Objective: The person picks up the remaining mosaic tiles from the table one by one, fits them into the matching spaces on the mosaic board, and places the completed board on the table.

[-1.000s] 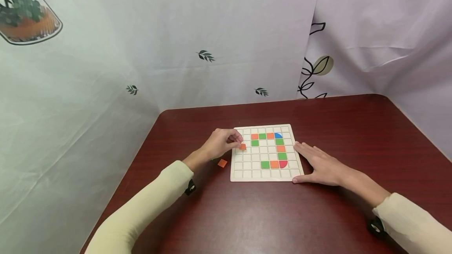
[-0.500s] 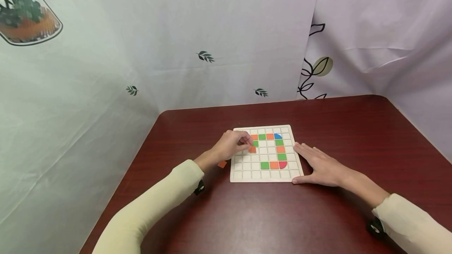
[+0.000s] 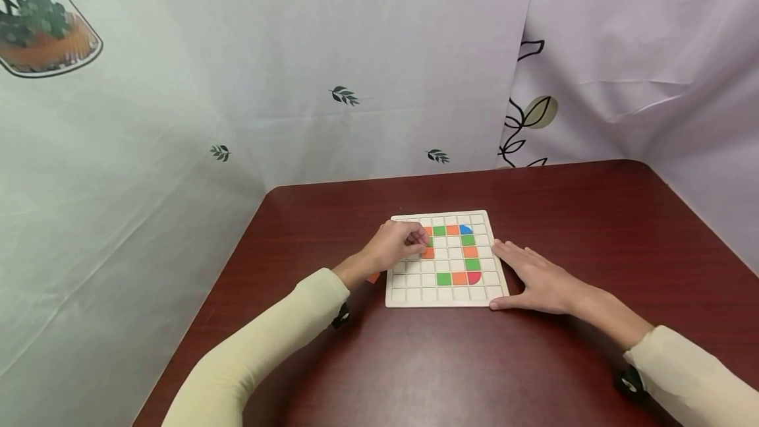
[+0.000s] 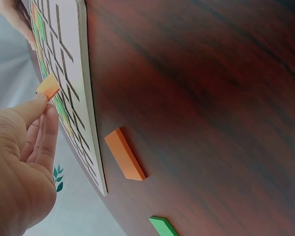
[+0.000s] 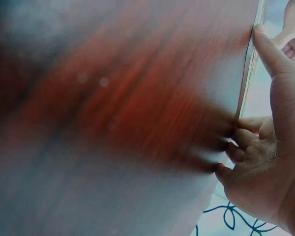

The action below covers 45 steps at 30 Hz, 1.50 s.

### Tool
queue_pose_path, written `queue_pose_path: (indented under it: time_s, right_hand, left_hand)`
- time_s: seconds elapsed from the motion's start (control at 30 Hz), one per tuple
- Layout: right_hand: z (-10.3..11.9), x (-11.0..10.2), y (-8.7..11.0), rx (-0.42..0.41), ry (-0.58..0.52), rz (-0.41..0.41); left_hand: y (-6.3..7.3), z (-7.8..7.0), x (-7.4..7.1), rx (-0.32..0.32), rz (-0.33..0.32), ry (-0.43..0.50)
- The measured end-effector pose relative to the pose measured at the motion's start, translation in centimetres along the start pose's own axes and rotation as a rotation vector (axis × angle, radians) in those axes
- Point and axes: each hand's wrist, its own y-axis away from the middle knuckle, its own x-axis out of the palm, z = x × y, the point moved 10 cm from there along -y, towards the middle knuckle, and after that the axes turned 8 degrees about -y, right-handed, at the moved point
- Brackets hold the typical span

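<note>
A white gridded board [image 3: 409, 294] lies on the table, with green and orange square tiles, a blue rounded-corner tile [image 3: 466, 229] and a red one [image 3: 474, 277] set in its cells. Over the board's left half, my left hand [image 3: 393, 244] pinches an orange square tile [image 4: 48, 87] between thumb and fingers, just below a green tile in the head view. My right hand [image 3: 536, 280] rests at the board's right edge, thumb by the near corner and fingers extended along the side.
Left of the board, a loose orange tile [image 4: 125, 155] lies on the table, partly behind my left wrist in the head view. Near it is a loose green tile [image 4: 163, 226]. A printed curtain [image 3: 379, 51] hangs behind the dark red table [image 3: 439, 361].
My left hand has carried the orange tile rightward from the board's left edge to the column under the green tile, slowing in the last half second. My right hand has stayed in place.
</note>
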Motion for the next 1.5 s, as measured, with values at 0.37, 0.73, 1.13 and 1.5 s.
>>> queue_pose_path:
  time_s: [0.37, 0.73, 1.13, 1.5]
  right_hand:
    - [-0.1, 0.0, 0.1, 0.005, -0.001, -0.002]
    - [0.0, -0.1, 0.0, 0.004, 0.004, -0.002]
    - [0.2, 0.0, 0.1, -0.005, -0.001, -0.006]
    - [0.4, -0.1, 0.1, 0.000, 0.002, -0.004]
  left_hand:
    - [0.0, 0.4, 0.4, -0.018, 0.006, -0.014]
    - [0.1, 0.4, 0.8, 0.007, 0.003, -0.061]
    - [0.4, 0.2, 0.7, 0.003, -0.005, -0.085]
    - [0.2, 0.5, -1.1, -0.032, -0.038, -0.054]
